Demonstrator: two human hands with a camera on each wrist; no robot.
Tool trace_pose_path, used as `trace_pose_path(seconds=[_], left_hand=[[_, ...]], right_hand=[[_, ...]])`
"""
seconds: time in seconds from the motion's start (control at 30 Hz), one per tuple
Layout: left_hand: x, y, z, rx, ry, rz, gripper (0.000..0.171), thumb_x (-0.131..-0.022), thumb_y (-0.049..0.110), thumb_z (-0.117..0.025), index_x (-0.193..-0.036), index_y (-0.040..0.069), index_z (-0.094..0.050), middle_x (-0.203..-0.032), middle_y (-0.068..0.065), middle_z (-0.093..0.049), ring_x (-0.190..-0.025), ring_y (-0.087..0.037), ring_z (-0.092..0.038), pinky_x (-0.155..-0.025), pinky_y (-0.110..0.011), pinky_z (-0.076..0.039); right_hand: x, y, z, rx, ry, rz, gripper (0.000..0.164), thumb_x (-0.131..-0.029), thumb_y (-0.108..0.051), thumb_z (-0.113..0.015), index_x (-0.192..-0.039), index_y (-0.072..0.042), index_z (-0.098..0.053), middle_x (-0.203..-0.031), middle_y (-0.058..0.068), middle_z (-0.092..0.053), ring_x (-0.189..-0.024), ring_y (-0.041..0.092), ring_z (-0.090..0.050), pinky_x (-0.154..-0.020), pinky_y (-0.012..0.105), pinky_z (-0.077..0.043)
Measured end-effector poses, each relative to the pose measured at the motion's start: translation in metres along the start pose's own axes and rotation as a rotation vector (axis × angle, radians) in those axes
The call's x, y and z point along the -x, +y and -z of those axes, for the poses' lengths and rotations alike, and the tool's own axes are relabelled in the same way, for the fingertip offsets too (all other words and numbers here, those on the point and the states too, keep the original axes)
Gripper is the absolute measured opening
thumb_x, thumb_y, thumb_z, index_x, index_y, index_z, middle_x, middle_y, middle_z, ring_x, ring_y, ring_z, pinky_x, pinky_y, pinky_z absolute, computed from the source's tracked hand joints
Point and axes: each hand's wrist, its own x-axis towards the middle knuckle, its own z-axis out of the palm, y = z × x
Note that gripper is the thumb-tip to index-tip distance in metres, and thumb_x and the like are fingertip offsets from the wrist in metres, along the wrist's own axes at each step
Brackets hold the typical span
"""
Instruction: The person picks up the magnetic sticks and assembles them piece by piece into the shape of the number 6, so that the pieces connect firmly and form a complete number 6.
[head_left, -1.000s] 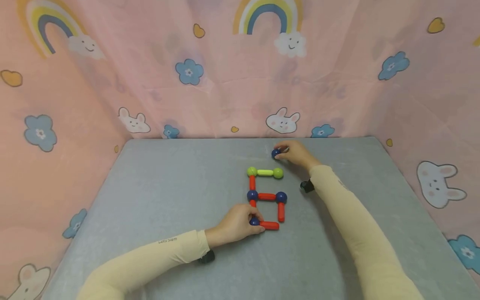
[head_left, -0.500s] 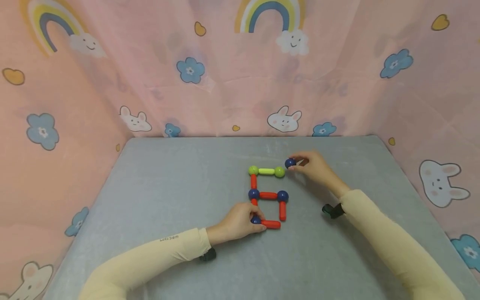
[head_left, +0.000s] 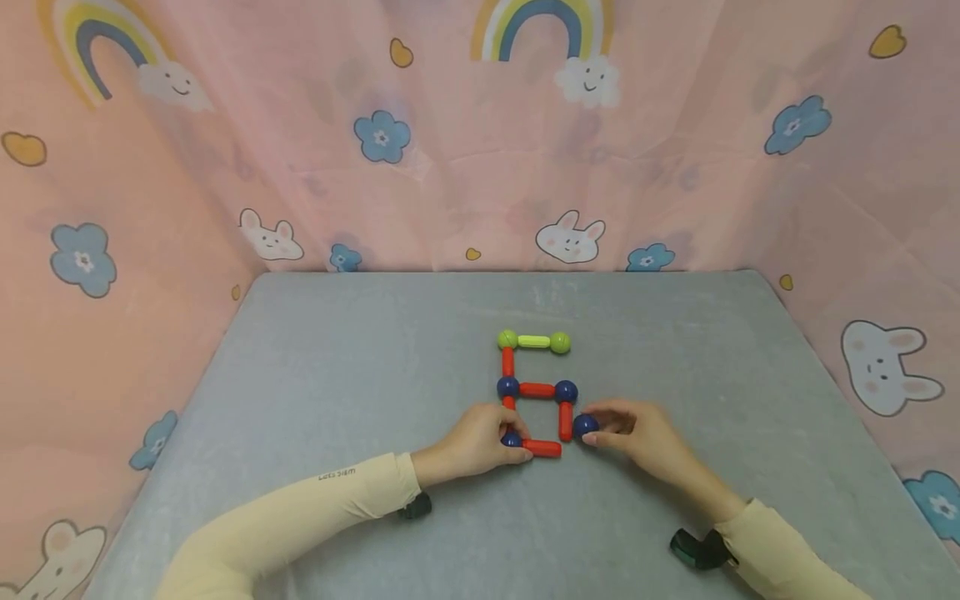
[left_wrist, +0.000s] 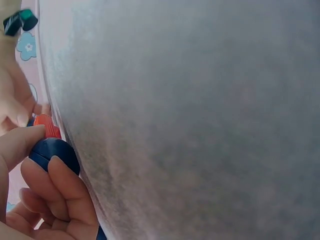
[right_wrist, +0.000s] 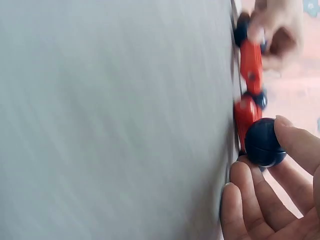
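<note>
Red rods and balls form an open figure on the table. My left hand [head_left: 476, 442] pinches its lower-left blue ball [left_wrist: 55, 155], from which a red rod [head_left: 543, 449] runs right. In my right hand [head_left: 637, 437] another blue ball [right_wrist: 265, 142] is pinched between thumb and fingers. This ball is close beside the upright red rod [head_left: 566, 422], which hangs from a blue ball [head_left: 566, 392] at the figure's middle right. A second blue ball [head_left: 508, 387] sits at middle left. Across the top, a light green rod [head_left: 534, 342] joins two green balls [head_left: 560, 342].
The grey table [head_left: 360, 350] carries the figure right of its middle. A pink printed curtain [head_left: 450, 183] stands along the back and both sides. Dark wrist cameras [head_left: 701, 550] sit under both forearms.
My right hand has carried its blue ball from behind the green rod, round the figure's right side, down toward the lower right. The left hand keeps its place on its ball.
</note>
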Motion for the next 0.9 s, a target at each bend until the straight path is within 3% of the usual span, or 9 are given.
trace_pose_path(seconds=[0.23, 0.9], left_hand=[[-0.001, 0.000, 0.000, 0.001, -0.008, 0.003, 0.016, -0.081, 0.025, -0.082, -0.092, 0.015, -0.076, -0.068, 0.008, -0.056, -0.059, -0.002, -0.043, -0.052, -0.016, -0.034], [0.000, 0.000, 0.000, 0.012, -0.011, 0.005, 0.017, -0.081, 0.025, -0.083, -0.093, 0.015, -0.076, -0.067, 0.008, -0.056, -0.059, -0.002, -0.044, -0.052, -0.016, -0.033]], right_hand=[[0.015, -0.006, -0.013, -0.072, -0.045, -0.071, 0.044, -0.079, -0.036, -0.082, -0.116, -0.016, -0.072, -0.103, 0.004, -0.073, -0.080, 0.010, -0.065, -0.067, 0.022, -0.053], [0.017, -0.013, -0.021, -0.080, -0.032, -0.087, 0.042, -0.078, -0.031, -0.084, -0.113, -0.013, -0.072, -0.097, 0.004, -0.073, -0.076, 0.010, -0.062, -0.064, 0.023, -0.051]])
